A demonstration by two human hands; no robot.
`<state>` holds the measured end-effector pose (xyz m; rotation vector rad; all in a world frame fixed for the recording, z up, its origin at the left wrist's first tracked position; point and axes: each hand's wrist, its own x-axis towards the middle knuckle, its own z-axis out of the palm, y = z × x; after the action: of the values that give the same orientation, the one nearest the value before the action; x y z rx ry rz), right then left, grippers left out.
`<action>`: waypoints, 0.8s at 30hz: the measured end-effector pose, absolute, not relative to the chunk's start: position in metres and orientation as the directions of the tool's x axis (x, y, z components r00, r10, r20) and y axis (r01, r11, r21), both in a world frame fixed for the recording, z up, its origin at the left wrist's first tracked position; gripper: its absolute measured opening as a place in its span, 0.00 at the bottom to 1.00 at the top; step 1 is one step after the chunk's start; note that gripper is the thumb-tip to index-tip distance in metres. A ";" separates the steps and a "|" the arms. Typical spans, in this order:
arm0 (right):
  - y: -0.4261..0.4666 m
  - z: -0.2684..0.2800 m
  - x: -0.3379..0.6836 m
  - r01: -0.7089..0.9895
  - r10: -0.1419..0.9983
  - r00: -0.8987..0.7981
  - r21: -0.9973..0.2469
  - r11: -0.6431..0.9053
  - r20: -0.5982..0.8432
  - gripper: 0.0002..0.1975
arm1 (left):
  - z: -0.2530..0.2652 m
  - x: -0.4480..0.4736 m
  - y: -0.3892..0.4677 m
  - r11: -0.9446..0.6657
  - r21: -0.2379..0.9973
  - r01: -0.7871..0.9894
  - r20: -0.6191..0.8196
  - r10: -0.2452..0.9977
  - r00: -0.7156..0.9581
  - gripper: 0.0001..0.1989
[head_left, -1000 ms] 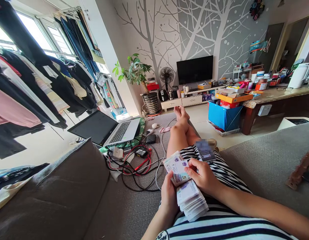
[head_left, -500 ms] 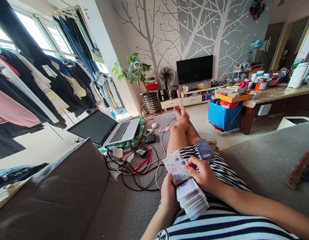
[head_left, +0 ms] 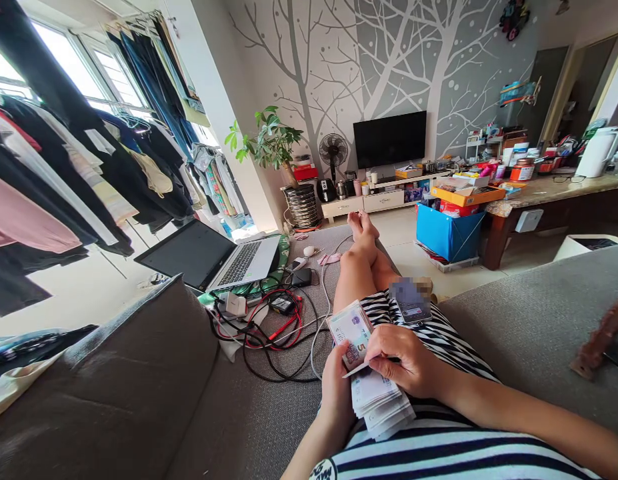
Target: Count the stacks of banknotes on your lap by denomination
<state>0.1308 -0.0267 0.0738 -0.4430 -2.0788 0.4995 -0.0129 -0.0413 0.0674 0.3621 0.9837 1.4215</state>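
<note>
A stack of banknotes marked with a 5 is gripped in my left hand, the thumb lying across its face. The lower part of the stack fans down toward my lap in overlapping layers. My right hand pinches the edge of one note between thumb and fingers and bends it downward over the stack. Its fingers hide part of that note. Beyond my right hand, a phone lies on the striped cloth over my thighs.
Tangled cables and an open laptop lie on the sofa to my left. A brown strap-like object lies at the right. Past my legs stand a blue box, a cluttered table and a television.
My right hand has moved slightly down and toward me, folding the top note's edge down over the stack. My left hand keeps its hold in nearly the same place.
</note>
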 end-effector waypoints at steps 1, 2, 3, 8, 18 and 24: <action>-0.028 0.075 0.132 0.103 0.471 -0.533 -0.499 0.861 0.703 0.13 | 0.068 -0.013 -0.041 0.181 0.735 -0.653 -0.341 0.931 -0.127 0.07; -0.028 0.076 0.133 0.099 0.456 -0.552 -0.488 0.867 0.698 0.14 | 0.069 -0.012 -0.041 0.189 0.732 -0.655 -0.337 0.936 -0.107 0.08; -0.029 0.077 0.134 0.099 0.443 -0.570 -0.477 0.873 0.692 0.15 | 0.070 -0.012 -0.041 0.198 0.728 -0.657 -0.334 0.938 -0.087 0.08; -0.030 0.070 0.138 0.115 0.402 -0.625 -0.430 0.896 0.670 0.17 | 0.065 -0.011 -0.038 0.192 0.712 -0.676 -0.351 0.931 -0.105 0.10; -0.032 0.062 0.143 0.152 0.421 -0.651 -0.434 0.888 0.632 0.17 | 0.039 -0.016 -0.031 0.153 0.632 -0.759 -0.274 0.961 -0.035 0.11; -0.033 0.062 0.144 0.158 0.415 -0.677 -0.431 0.888 0.607 0.19 | 0.038 -0.015 -0.031 0.164 0.612 -0.774 -0.294 0.955 -0.030 0.10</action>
<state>0.1437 -0.0335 0.0622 -0.4090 -2.3080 0.4478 -0.0153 -0.0308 0.0381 0.3003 0.7600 1.4180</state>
